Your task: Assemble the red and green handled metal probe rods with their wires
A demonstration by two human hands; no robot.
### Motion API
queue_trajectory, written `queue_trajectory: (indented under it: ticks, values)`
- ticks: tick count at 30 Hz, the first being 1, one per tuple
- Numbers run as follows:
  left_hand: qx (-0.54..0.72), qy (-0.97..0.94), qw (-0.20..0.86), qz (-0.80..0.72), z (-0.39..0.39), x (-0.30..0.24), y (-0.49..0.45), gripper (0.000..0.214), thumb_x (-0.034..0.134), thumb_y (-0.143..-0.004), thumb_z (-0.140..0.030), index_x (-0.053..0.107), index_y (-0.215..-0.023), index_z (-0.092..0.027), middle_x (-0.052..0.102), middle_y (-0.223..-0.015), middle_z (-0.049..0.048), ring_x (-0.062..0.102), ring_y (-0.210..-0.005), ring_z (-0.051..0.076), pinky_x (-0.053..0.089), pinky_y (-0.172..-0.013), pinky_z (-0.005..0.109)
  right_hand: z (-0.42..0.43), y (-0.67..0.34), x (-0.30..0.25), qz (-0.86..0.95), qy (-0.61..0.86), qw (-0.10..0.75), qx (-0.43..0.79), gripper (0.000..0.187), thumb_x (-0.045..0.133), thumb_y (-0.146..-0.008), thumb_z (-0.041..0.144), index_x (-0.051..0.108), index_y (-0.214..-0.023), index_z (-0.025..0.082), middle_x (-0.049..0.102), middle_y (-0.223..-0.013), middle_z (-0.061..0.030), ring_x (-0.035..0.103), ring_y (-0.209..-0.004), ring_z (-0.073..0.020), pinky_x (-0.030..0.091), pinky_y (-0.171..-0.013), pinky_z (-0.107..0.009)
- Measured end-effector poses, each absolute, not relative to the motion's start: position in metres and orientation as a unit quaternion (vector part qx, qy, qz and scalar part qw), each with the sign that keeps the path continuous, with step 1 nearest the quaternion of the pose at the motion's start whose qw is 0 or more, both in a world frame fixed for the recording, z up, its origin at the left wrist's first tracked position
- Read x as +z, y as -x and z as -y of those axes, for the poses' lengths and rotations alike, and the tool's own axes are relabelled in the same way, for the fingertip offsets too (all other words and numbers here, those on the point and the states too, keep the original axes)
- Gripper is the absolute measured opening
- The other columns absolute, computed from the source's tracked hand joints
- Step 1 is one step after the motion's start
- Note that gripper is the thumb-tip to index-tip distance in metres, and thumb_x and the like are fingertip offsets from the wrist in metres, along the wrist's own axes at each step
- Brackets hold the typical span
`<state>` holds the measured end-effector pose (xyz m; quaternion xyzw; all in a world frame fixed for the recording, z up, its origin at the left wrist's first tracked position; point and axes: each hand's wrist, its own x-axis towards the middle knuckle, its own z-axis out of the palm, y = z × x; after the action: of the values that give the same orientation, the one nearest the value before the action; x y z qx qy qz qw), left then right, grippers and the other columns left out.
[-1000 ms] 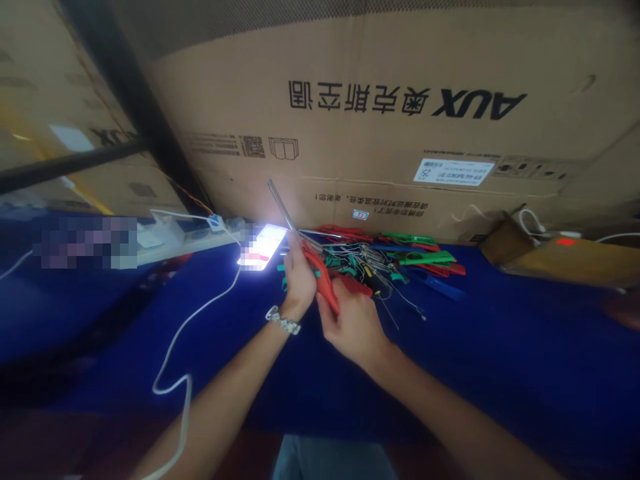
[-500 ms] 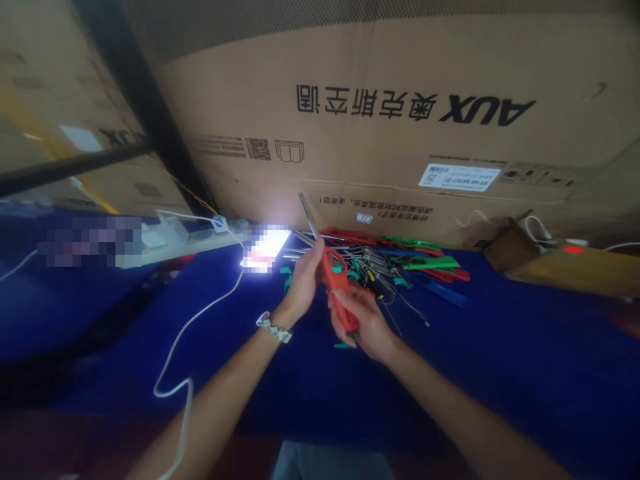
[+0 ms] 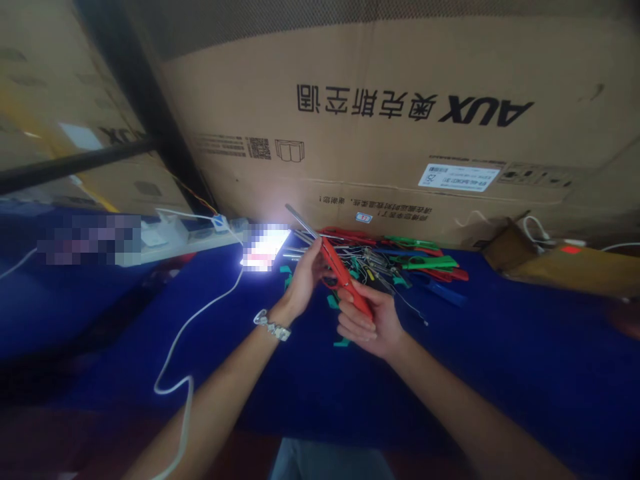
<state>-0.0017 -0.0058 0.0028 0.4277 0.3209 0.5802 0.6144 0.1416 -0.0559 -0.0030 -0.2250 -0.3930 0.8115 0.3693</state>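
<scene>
1. A long tool with a red plastic handle (image 3: 350, 288) and a thin, straight metal rod (image 3: 301, 222) at its far end is held above a blue cloth-covered table (image 3: 500, 360), just in front of the person.
2. The red handle is flat and elongated, smooth in look, and is tilted so that the rod points up and to the left.
3. The right hand (image 3: 373, 321) is cupped palm-up under the lower end of the handle, and its fingers (image 3: 353, 319) are curled around it in a grasp.
4. The left hand (image 3: 303, 280) is closed on the tool higher up, where red plastic meets metal; the rod stands out beyond its fingertips.
5. A metal link watch (image 3: 271, 325) is worn on the left wrist.
6. Just behind the hands, a heap of similar tools (image 3: 400, 261) is spread on the cloth, with red, green and blue handles and thin wire-like metal parts tangled together.
7. Small teal plastic pieces (image 3: 341, 343) are scattered on the cloth near the hands.
8. To the left of the heap, a brightly lit phone screen (image 3: 265, 245) lies flat on the table, and a white cable (image 3: 187, 327) curves from it toward the near edge.
9. A white power strip (image 3: 170, 237) sits further left.
10. A large brown cardboard box (image 3: 400, 133), printed with black lettering, stands against the back of the table.
</scene>
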Motion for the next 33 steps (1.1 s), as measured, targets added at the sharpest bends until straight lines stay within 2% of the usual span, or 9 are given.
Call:
queue_trajectory:
  ticks: [3, 5, 9, 13, 16, 19, 21, 24, 33]
  values:
    - [0.556, -0.394, 0.693, -0.233, 0.009, 0.005, 0.001, 0.039, 0.063, -0.086, -0.054, 0.072, -0.099, -0.018, 0.074, -0.099, 0.0094, 0.068, -0.096, 0.023, 0.054, -0.076, 0.031, 0.056, -0.145, -0.002, 0.407, 0.257, 0.357, 0.801, 0.038, 0.024, -0.101, 0.045, 0.033, -0.070, 0.025, 0.021, -0.035, 0.0124, 0.011, -0.027, -0.0095, 0.023, -0.036, -0.024]
    - [0.544, -0.387, 0.715, -0.207, 0.010, 0.006, 0.001, 0.036, 0.068, -0.084, -0.048, 0.071, -0.105, -0.018, 0.074, -0.104, 0.0100, 0.068, -0.102, 0.024, 0.054, -0.081, 0.033, 0.057, -0.146, -0.003, 0.407, 0.270, 0.354, 0.797, 0.040, 0.022, -0.101, 0.049, 0.031, -0.070, 0.025, 0.019, -0.033, 0.0129, 0.010, -0.026, -0.0095, 0.022, -0.036, -0.024]
    - [0.556, -0.370, 0.716, -0.204, 0.009, 0.004, 0.006, 0.032, 0.081, -0.075, -0.042, 0.071, -0.094, -0.018, 0.074, -0.091, 0.0061, 0.072, -0.083, 0.019, 0.056, -0.073, 0.028, 0.057, -0.146, -0.003, 0.403, 0.245, 0.338, 0.814, 0.046, 0.020, -0.100, 0.055, 0.029, -0.066, 0.025, 0.020, -0.032, 0.0121, 0.012, -0.024, -0.0086, 0.023, -0.034, -0.023]
    - [0.568, -0.378, 0.701, -0.209, 0.007, 0.003, 0.010, 0.034, 0.083, -0.073, -0.043, 0.071, -0.089, -0.017, 0.073, -0.080, 0.0034, 0.069, -0.067, 0.014, 0.054, -0.060, 0.022, 0.056, -0.143, -0.002, 0.439, 0.226, 0.329, 0.805, 0.043, 0.030, -0.097, 0.055, 0.047, -0.075, 0.022, 0.033, -0.036, 0.0104, 0.026, -0.026, -0.0093, 0.028, -0.034, -0.023]
    - [0.566, -0.415, 0.672, -0.236, 0.007, 0.004, 0.010, 0.033, 0.082, -0.075, -0.042, 0.071, -0.089, -0.015, 0.074, -0.077, 0.0048, 0.068, -0.064, 0.014, 0.053, -0.058, 0.022, 0.054, -0.139, -0.003, 0.525, 0.332, 0.389, 0.680, 0.039, 0.049, -0.091, 0.059, 0.054, -0.097, 0.020, 0.056, -0.051, 0.0063, 0.047, -0.034, -0.0117, 0.038, -0.037, -0.023]
    - [0.572, -0.453, 0.626, -0.275, 0.008, 0.001, 0.008, 0.031, 0.081, -0.075, -0.041, 0.072, -0.087, -0.014, 0.075, -0.078, 0.0060, 0.069, -0.068, 0.015, 0.054, -0.066, 0.024, 0.054, -0.136, -0.005, 0.621, 0.446, 0.452, 0.459, 0.035, 0.063, -0.087, 0.053, 0.055, -0.101, 0.021, 0.067, -0.069, 0.0016, 0.059, -0.047, -0.0125, 0.048, -0.047, -0.024]
    - [0.578, -0.463, 0.604, -0.295, 0.007, -0.002, 0.006, 0.030, 0.080, -0.076, -0.042, 0.073, -0.087, -0.014, 0.075, -0.078, 0.0060, 0.070, -0.071, 0.016, 0.054, -0.067, 0.024, 0.055, -0.135, -0.006, 0.669, 0.479, 0.458, 0.337, 0.027, 0.058, -0.092, 0.047, 0.057, -0.095, 0.021, 0.066, -0.070, 0.0003, 0.061, -0.052, -0.0128, 0.048, -0.052, -0.024]
    - [0.585, -0.463, 0.588, -0.312, 0.008, -0.006, 0.002, 0.032, 0.079, -0.077, -0.045, 0.073, -0.089, -0.015, 0.074, -0.079, 0.0055, 0.069, -0.073, 0.016, 0.052, -0.063, 0.022, 0.058, -0.134, -0.003, 0.702, 0.501, 0.439, 0.253, 0.023, 0.049, -0.096, 0.041, 0.055, -0.088, 0.021, 0.064, -0.068, -0.0007, 0.060, -0.053, -0.0134, 0.046, -0.053, -0.024]
    - [0.644, -0.458, 0.515, -0.332, 0.017, -0.009, -0.017, 0.028, 0.073, -0.082, -0.045, 0.068, -0.081, -0.017, 0.068, -0.072, 0.0007, 0.057, -0.060, 0.009, 0.046, -0.056, 0.019, 0.060, -0.123, -0.007, 0.654, 0.513, 0.477, 0.285, 0.023, 0.046, -0.098, 0.042, 0.052, -0.091, 0.022, 0.061, -0.064, 0.0015, 0.057, -0.049, -0.0126, 0.043, -0.049, -0.023]
